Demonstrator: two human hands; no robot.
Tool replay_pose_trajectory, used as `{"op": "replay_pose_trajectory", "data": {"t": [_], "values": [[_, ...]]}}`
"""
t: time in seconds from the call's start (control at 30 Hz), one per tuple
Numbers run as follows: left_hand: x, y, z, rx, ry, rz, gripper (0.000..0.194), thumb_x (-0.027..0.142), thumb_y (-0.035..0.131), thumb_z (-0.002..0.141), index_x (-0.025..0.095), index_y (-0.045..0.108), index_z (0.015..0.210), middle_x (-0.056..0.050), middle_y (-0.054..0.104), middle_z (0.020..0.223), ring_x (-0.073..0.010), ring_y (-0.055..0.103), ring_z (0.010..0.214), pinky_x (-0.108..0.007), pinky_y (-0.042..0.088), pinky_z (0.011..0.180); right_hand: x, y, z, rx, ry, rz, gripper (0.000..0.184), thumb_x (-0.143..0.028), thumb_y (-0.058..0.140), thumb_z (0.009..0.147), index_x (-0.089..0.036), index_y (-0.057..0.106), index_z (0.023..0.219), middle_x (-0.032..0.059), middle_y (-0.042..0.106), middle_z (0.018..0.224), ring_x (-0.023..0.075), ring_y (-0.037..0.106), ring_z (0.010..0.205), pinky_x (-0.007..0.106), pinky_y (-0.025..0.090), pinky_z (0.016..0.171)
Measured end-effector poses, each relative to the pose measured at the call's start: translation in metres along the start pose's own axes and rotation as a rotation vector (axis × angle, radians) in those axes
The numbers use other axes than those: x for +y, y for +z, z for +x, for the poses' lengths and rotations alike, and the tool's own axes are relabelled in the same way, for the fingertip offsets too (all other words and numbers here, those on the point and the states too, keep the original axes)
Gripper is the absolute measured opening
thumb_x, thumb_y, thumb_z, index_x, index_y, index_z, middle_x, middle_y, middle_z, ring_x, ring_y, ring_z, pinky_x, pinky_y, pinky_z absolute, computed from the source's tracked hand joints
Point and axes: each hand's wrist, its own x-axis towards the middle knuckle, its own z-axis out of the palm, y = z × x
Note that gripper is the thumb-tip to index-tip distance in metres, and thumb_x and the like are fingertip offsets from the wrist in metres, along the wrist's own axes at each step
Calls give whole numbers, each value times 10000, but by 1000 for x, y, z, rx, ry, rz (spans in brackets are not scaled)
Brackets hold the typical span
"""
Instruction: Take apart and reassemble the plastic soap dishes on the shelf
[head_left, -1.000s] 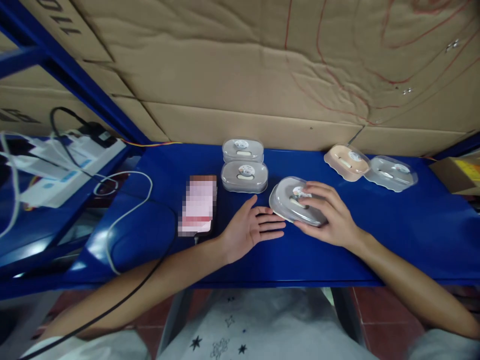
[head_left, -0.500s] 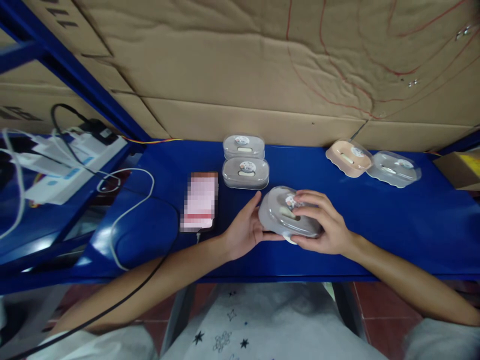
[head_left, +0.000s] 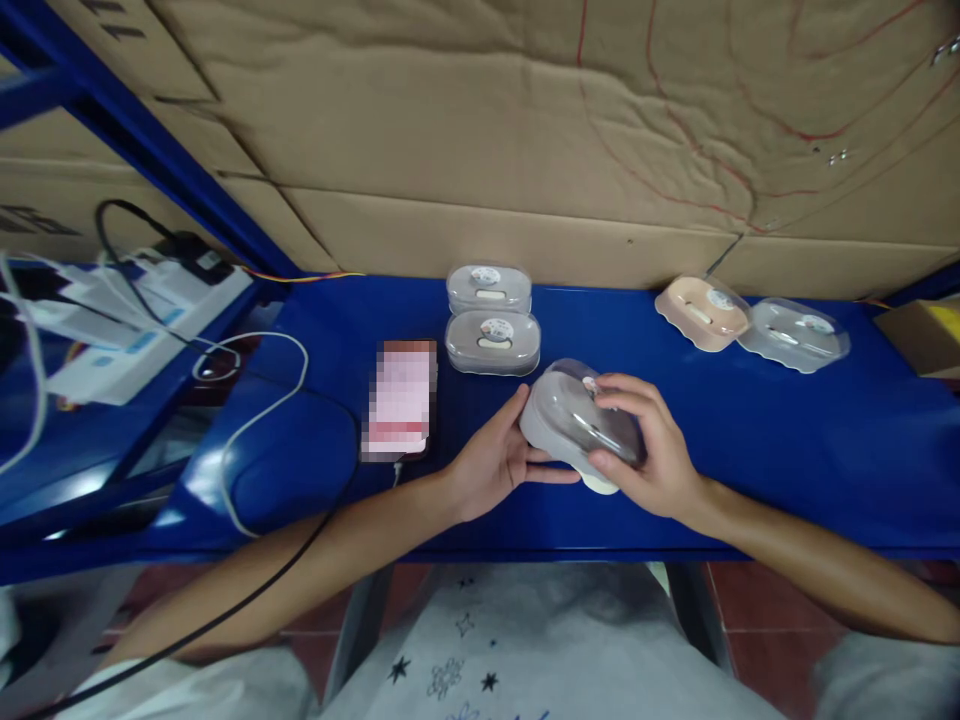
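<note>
A grey soap box (head_left: 546,415) with a clear domed lid (head_left: 600,425) is held tilted just above the blue table, between both hands. My left hand (head_left: 495,460) grips its left end, thumb on the near side edge and fingers beneath. My right hand (head_left: 660,450) is closed round the lid's right end, fingers over the top and thumb at the front. A cream-coloured part (head_left: 600,483) sticks out below the box. Behind it, two more grey soap boxes, a front one (head_left: 493,345) and a rear one (head_left: 489,288), sit one behind the other.
To the left lies a phone (head_left: 401,400) with a charging cable. A white power strip (head_left: 150,335) with plugs and cables stands further left. At the back right are a peach soap box (head_left: 701,315) and a grey one (head_left: 795,335). Cardboard (head_left: 450,130) lines the back.
The soap box has tilted more in my hands, and its lid leans further to the right. My right fingers have shifted on the lid. More of the cream-coloured part shows below.
</note>
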Motion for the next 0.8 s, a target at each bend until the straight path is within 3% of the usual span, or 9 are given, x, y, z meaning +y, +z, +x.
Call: {"op": "replay_pose_trajectory", "data": {"t": [0.1,0.2,0.37,0.5,0.63,0.73,0.8], "values": [[0,0,1,64,22,-20,516,533,397,1119,175,647,1394,-194,713,1417,-383,709,1269,-625,570,1064,9,-6,5,58,95,-6,460,-377,731,959,-285,566,1379,130,637,1394,338,596,1349,561,523,1106],[1,1,1,101,32,-21,461,502,415,1119,154,648,1310,-203,741,1339,-373,747,1199,-619,585,1043,36,-17,14,126,128,-109,407,-399,721,963,-281,598,1332,130,657,1362,343,616,1328,567,532,1091],[1,1,1,93,31,22,495,479,359,1131,139,639,1357,-215,731,1356,-358,766,1140,-549,631,957,85,-27,21,82,202,-227,388,-470,725,953,-254,639,1264,136,692,1314,343,658,1271,582,536,1090],[0,-1,0,108,38,61,417,457,509,1092,156,600,1364,-207,742,1319,-349,782,1094,-525,645,921,91,-29,23,58,240,-241,415,-507,713,954,-245,647,1268,145,702,1327,346,672,1269,581,536,1094],[-2,-1,-1,167,64,108,354,453,718,990,201,561,1183,-112,770,1102,-309,816,927,-480,676,819,95,-41,28,27,243,-224,386,-511,679,978,-270,678,1280,115,744,1320,341,704,1249,588,535,1111],[-3,-1,-2,175,57,150,373,429,765,960,208,565,1184,-70,745,1059,-274,816,860,-406,681,735,102,-56,31,-77,240,-208,368,-532,645,1000,-289,715,1267,101,747,1354,349,687,1303,630,495,1162],[-3,0,-3,156,48,170,388,420,758,962,200,591,1235,-93,743,1125,-273,813,894,-394,682,741,101,-67,31,-181,214,-201,386,-531,582,1040,-308,706,1330,95,691,1466,351,591,1441,661,408,1236]]}}
